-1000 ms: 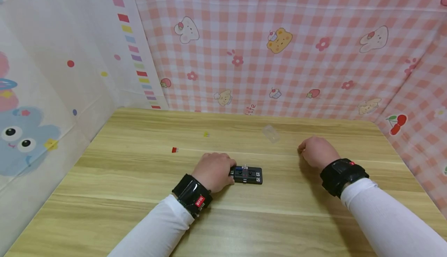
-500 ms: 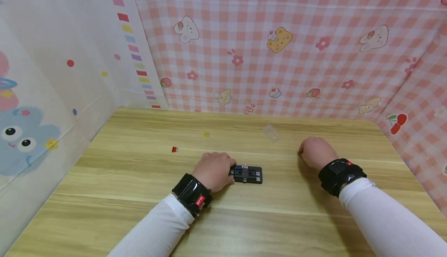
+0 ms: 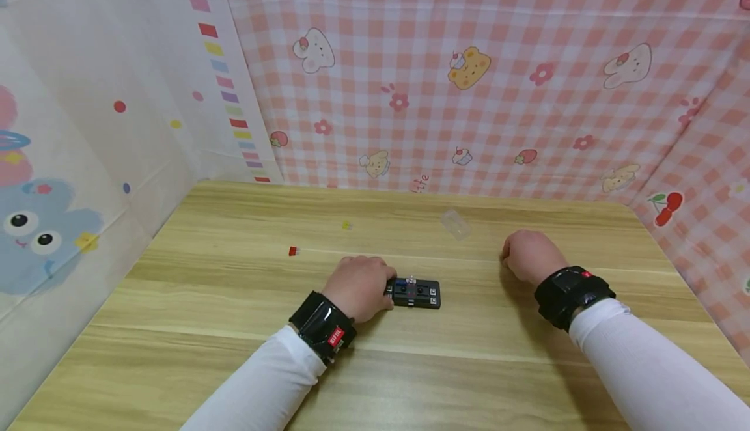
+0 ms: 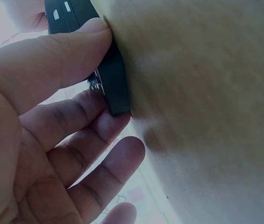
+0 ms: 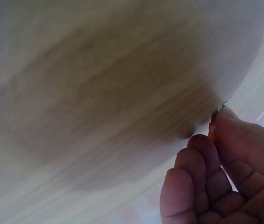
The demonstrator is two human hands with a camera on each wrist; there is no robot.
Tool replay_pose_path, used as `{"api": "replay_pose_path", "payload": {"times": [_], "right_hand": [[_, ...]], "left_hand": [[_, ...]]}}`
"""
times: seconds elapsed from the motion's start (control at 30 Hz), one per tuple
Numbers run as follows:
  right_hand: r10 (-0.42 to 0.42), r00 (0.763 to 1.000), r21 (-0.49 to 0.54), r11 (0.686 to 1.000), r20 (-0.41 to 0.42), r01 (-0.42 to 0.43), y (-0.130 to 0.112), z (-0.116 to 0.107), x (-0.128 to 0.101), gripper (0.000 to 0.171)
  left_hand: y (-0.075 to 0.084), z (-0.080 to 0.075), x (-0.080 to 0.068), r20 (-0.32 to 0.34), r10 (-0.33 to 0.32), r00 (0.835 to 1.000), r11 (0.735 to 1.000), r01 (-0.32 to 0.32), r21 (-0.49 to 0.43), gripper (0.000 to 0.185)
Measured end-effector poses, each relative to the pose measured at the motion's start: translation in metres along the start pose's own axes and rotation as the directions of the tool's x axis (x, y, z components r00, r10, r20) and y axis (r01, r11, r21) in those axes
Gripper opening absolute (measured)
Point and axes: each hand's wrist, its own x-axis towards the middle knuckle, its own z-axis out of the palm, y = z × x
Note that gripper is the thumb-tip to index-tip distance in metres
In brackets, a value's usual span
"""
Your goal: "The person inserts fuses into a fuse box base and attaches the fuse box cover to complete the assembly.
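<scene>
A small black block (image 3: 417,293) with slots and a metal stud lies on the wooden table (image 3: 469,366), near its middle. My left hand (image 3: 359,286) grips the block's left end, and in the left wrist view the thumb and fingers (image 4: 61,60) clamp the black block (image 4: 114,88) from both sides. My right hand (image 3: 529,255) rests curled on the table to the right, apart from the block. In the right wrist view its thumb and forefinger (image 5: 244,140) pinch a tiny orange-red piece (image 5: 212,131) with a thin metal tip.
A small red piece (image 3: 293,250) and a small yellow piece (image 3: 346,225) lie on the table behind the left hand. A clear plastic cover (image 3: 455,224) sits behind the right hand. Patterned cloth walls (image 3: 469,92) close off the back and both sides.
</scene>
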Motion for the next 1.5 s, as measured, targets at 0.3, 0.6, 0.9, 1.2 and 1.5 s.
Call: {"api": "replay_pose_path", "payload": {"times": [0.3, 0.6, 0.9, 1.2, 1.5], "right_hand": [[0.03, 1.0, 0.058, 0.998, 0.004, -0.03, -0.003, -0.001, -0.003, 0.007], [0.029, 1.0, 0.063, 0.998, -0.007, -0.029, -0.009, -0.004, -0.005, 0.009], [0.039, 0.999, 0.065, 0.997, -0.007, -0.039, -0.01, -0.004, -0.004, 0.01], [0.046, 0.999, 0.086, 0.995, -0.006, -0.045, -0.011, -0.005, -0.005, 0.011], [0.023, 0.999, 0.07, 0.997, -0.03, -0.021, -0.015, -0.006, -0.008, 0.015]], "left_hand": [[0.0, 0.001, 0.001, -0.002, 0.004, 1.0, 1.0, -0.004, -0.009, 0.046], [0.0, -0.001, 0.0, -0.005, 0.003, 1.0, 1.0, -0.003, -0.005, 0.048], [0.0, -0.001, -0.001, -0.004, 0.003, 1.0, 1.0, -0.003, 0.0, 0.049], [0.001, -0.002, -0.001, 0.006, -0.005, 1.0, 1.0, 0.005, -0.002, 0.05], [0.0, -0.001, 0.0, 0.008, -0.006, 1.0, 1.0, 0.006, -0.01, 0.049]]}}
